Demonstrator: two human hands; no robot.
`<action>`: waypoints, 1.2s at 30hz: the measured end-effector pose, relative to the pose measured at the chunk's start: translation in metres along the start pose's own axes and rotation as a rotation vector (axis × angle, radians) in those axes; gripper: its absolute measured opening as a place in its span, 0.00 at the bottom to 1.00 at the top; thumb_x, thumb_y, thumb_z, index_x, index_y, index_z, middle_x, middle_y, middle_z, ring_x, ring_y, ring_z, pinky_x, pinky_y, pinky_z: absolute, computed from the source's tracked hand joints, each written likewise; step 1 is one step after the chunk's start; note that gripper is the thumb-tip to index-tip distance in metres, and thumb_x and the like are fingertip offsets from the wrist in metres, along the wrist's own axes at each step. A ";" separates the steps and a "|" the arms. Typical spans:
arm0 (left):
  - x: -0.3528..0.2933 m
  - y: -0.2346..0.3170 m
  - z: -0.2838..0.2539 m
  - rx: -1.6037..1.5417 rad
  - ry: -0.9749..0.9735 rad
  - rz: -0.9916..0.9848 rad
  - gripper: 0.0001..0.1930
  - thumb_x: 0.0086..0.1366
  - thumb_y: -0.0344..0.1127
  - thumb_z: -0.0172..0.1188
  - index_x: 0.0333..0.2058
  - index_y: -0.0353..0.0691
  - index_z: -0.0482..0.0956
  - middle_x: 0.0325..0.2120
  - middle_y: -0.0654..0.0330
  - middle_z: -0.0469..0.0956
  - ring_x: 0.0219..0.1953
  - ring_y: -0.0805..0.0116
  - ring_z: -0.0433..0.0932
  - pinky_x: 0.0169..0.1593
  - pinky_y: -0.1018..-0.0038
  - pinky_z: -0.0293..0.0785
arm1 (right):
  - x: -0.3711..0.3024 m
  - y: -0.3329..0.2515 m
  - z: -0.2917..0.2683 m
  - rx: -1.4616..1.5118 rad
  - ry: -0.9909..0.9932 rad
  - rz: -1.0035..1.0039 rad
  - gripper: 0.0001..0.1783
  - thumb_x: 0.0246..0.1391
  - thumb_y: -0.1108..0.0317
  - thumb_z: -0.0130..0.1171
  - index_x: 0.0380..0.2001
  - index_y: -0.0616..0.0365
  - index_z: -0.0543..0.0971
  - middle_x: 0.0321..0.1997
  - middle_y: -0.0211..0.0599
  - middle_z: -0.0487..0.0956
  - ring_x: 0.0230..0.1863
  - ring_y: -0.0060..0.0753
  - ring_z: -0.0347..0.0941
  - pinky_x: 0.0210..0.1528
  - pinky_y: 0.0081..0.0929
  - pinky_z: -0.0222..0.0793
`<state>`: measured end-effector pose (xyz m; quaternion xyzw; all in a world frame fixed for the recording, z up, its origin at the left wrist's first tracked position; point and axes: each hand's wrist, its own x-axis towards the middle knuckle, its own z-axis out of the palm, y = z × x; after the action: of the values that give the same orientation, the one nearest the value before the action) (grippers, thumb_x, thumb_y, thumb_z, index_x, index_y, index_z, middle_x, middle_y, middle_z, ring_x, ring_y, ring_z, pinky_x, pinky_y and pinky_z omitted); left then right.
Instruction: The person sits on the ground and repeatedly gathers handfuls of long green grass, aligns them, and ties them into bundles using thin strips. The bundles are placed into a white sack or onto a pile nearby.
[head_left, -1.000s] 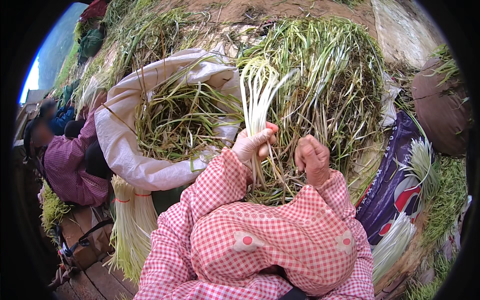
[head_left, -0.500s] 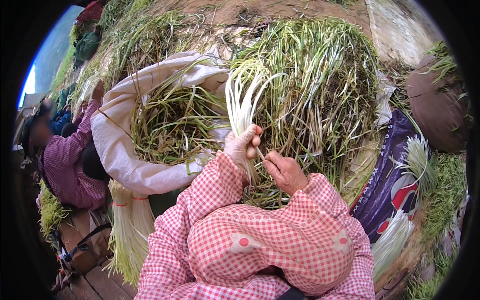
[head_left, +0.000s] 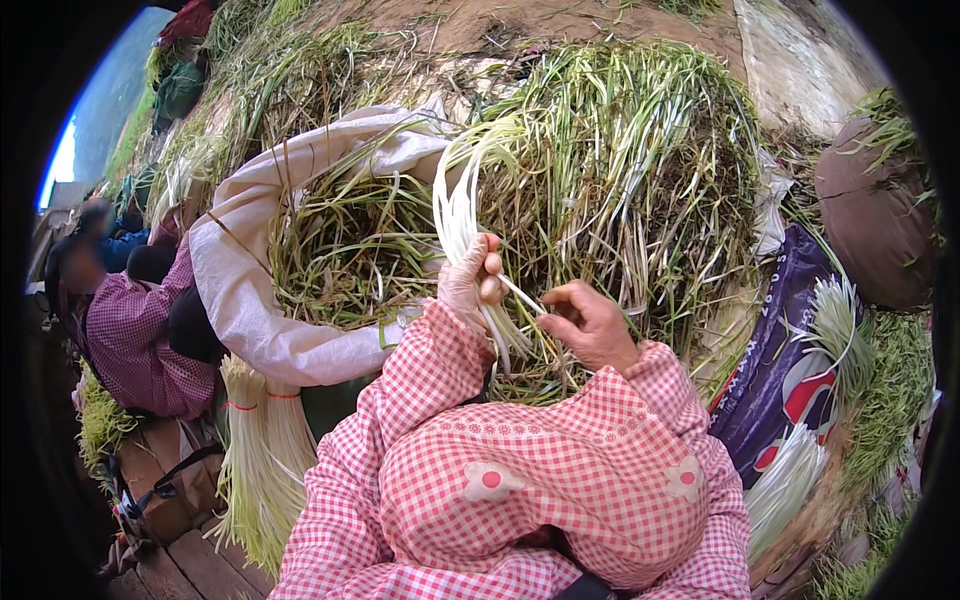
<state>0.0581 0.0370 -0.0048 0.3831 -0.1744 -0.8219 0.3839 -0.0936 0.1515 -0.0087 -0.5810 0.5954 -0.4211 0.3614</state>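
Near the middle, my left hand [head_left: 470, 278], in what looks like a thin clear glove, is closed round a bunch of pale blanched chives [head_left: 458, 208]. Their long tips arch up and over, while the white lower ends stick out below the fist. One white stalk [head_left: 522, 295] slants from this hand toward my right hand [head_left: 592, 325], whose thumb and forefinger meet its end. Below and behind both hands spreads a large heap of green and brown-tinged chives [head_left: 640, 170].
A white sack [head_left: 230, 260] with rolled rim holds leafy scraps at left. Tied pale bundles [head_left: 255, 450] stand below it. At right lie a purple printed sack [head_left: 775, 330], loose bundles [head_left: 790, 490] and a brown rounded thing [head_left: 875, 210]. Another person [head_left: 150, 330] sits at far left.
My left hand and its bunch have shifted slightly left. My right hand has moved right and away from the left, and more of the slanting stalk shows between them.
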 end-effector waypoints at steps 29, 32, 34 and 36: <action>-0.004 0.004 0.008 0.052 0.069 0.001 0.08 0.61 0.39 0.53 0.30 0.41 0.72 0.14 0.67 0.70 0.07 0.80 0.59 0.11 0.85 0.53 | 0.006 -0.013 0.007 0.186 -0.082 0.079 0.07 0.49 0.69 0.57 0.26 0.61 0.72 0.19 0.35 0.73 0.20 0.24 0.68 0.22 0.23 0.64; -0.007 0.004 0.013 0.096 0.020 -0.012 0.08 0.60 0.39 0.54 0.30 0.41 0.73 0.14 0.66 0.70 0.08 0.80 0.59 0.11 0.85 0.54 | 0.005 -0.012 0.008 0.136 -0.073 0.155 0.10 0.52 0.63 0.53 0.23 0.58 0.72 0.15 0.32 0.70 0.17 0.23 0.67 0.19 0.22 0.62; -0.008 0.003 0.016 0.108 -0.009 -0.002 0.08 0.60 0.38 0.55 0.29 0.40 0.73 0.14 0.66 0.70 0.08 0.80 0.59 0.11 0.85 0.54 | 0.003 -0.008 0.005 0.429 -0.097 0.400 0.13 0.54 0.60 0.51 0.21 0.56 0.72 0.14 0.29 0.68 0.15 0.19 0.64 0.16 0.21 0.61; -0.008 0.003 0.017 0.092 -0.020 0.036 0.08 0.59 0.38 0.55 0.29 0.40 0.73 0.14 0.66 0.70 0.08 0.80 0.59 0.11 0.85 0.53 | 0.000 -0.004 0.005 0.586 -0.117 0.530 0.16 0.56 0.57 0.48 0.19 0.53 0.71 0.12 0.25 0.66 0.13 0.16 0.61 0.14 0.19 0.59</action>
<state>0.0501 0.0409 0.0122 0.3891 -0.2229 -0.8095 0.3790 -0.0870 0.1510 -0.0070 -0.3022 0.5577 -0.4316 0.6414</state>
